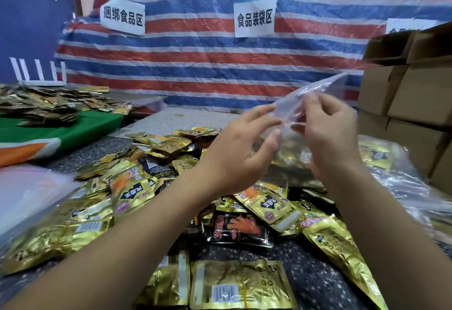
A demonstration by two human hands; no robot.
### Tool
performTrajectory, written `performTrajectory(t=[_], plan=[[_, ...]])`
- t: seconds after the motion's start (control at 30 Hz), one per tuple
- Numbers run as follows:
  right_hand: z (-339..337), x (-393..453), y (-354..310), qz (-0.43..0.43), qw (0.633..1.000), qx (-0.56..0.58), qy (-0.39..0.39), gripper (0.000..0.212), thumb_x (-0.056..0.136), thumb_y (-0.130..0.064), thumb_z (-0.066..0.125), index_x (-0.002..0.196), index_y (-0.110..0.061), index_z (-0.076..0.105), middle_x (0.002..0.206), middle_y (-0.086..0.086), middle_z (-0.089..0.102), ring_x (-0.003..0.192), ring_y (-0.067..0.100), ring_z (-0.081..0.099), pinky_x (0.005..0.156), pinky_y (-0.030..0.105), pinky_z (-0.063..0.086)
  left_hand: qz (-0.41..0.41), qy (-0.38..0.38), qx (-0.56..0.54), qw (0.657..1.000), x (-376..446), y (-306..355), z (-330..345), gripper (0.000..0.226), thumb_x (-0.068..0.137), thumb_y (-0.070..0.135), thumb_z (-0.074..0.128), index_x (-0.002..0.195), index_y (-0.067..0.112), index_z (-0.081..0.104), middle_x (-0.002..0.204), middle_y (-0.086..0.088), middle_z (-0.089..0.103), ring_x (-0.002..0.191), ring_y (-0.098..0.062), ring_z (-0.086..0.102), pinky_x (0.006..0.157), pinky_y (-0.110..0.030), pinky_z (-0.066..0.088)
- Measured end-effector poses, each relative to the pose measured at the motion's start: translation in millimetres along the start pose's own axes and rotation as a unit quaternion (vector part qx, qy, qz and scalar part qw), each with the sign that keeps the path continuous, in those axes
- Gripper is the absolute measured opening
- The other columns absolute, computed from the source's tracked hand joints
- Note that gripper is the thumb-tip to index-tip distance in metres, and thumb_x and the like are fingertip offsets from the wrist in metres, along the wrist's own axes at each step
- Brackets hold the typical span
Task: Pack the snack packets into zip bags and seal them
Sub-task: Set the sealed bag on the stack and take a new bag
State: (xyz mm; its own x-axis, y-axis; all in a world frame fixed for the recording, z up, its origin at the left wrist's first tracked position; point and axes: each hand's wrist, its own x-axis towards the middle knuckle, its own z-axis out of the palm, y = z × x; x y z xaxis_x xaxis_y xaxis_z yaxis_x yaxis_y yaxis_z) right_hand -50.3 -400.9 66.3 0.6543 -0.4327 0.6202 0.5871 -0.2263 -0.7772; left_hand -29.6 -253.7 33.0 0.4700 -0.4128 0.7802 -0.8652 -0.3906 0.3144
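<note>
- Head view, nearest first: gold packets (241, 285) lie flat at the bottom edge on the speckled tabletop (315, 278), with both forearms reaching over them.
- Beyond them the main heap of packets (151, 177) spreads across the middle of the tabletop, gold ones mixed with a few black ones (238, 230); none of them is in a hand.
- The zip bag (315, 92) is held up in the air above the heap, its far corner tilted up toward the boxes (411, 104) on the right. It looks empty, though the film is clear and blurred.
- Risk: the bag's mouth may stay stuck. The film is thin and slippery, and pinching both layers together would only slide them instead of parting them.
- Risk: the bag could slip out and drop onto the heap, since only fingertips hold it.
- Risk: a forearm hanging low over the heap could sweep packets toward the near edge when a hand goes down for them.
- Left hand (241, 149): raised, back toward the camera, fingers spread and lightly bent, the index tip at the bag's near edge. Whether its grip is on the film I cannot tell; the contact is blurred.
- Right hand (329, 136): raised just beside the left, fingers curled, thumb and fingertips pinching the bag's lower edge, so this grip is holding the bag.
- Clear bags, some filled (381, 155), lie on the right below the boxes; a pale stack of flat plastic (29, 192) lies at the left.
</note>
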Motion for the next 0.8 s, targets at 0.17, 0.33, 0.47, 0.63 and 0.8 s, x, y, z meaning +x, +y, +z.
performTrajectory(t=[0.17,0.33,0.47,0.63,0.8], plan=[[-9.1,8.2,5.5,-0.358,0.885,-0.297,0.032,0.021,0.101,-0.009,0.052,0.091,0.001,0.068,0.078,0.008,0.062,0.069,0.014,0.050,0.063,0.023,0.032,-0.033,0.139,-0.027,0.989,5.7,9.7,-5.4,0.028,0.100,0.024,0.044,0.096,0.009,0.067,0.094,0.000,0.066,0.087,-0.005,0.057,0.078,-0.022,0.046],[2.7,0.5,19.3,-0.186,0.913,-0.331,-0.150,0.010,0.096,-0.012,0.060,0.088,-0.014,0.066,0.078,0.002,0.067,0.071,0.019,0.060,0.064,0.030,0.043,-0.164,0.022,-0.039,0.986,9.0,2.4,-6.1,0.032,0.102,0.027,0.045,0.084,0.007,0.062,0.069,-0.004,0.058,0.059,-0.012,0.048,0.057,-0.034,0.038],[9.0,-2.2,29.2,-0.045,0.921,-0.294,-0.253,0.024,0.093,-0.009,0.064,0.075,-0.025,0.063,0.074,-0.005,0.068,0.075,0.015,0.066,0.072,0.031,0.052,-0.202,-0.085,0.027,0.975,2.6,-8.1,1.5,0.027,0.100,0.025,0.048,0.079,0.013,0.060,0.067,0.003,0.052,0.062,-0.014,0.046,0.055,-0.031,0.032],[5.9,-0.7,36.0,0.072,0.942,-0.183,-0.270,0.015,0.095,-0.011,0.065,0.083,-0.020,0.069,0.064,-0.007,0.069,0.064,0.009,0.065,0.063,0.025,0.055,-0.212,-0.094,0.003,0.973,1.0,-11.8,-1.0,0.023,0.098,0.031,0.053,0.084,0.017,0.063,0.069,0.009,0.053,0.061,-0.004,0.046,0.053,-0.025,0.031],[1.5,-0.9,30.8,0.153,0.941,-0.042,-0.298,0.005,0.089,-0.010,0.069,0.085,-0.008,0.068,0.070,0.000,0.071,0.066,0.011,0.068,0.062,0.021,0.056,-0.164,-0.106,0.011,0.981,1.6,-13.2,-6.1,0.034,0.094,0.042,0.060,0.081,0.011,0.061,0.064,0.005,0.053,0.058,-0.010,0.045,0.054,-0.028,0.033]])
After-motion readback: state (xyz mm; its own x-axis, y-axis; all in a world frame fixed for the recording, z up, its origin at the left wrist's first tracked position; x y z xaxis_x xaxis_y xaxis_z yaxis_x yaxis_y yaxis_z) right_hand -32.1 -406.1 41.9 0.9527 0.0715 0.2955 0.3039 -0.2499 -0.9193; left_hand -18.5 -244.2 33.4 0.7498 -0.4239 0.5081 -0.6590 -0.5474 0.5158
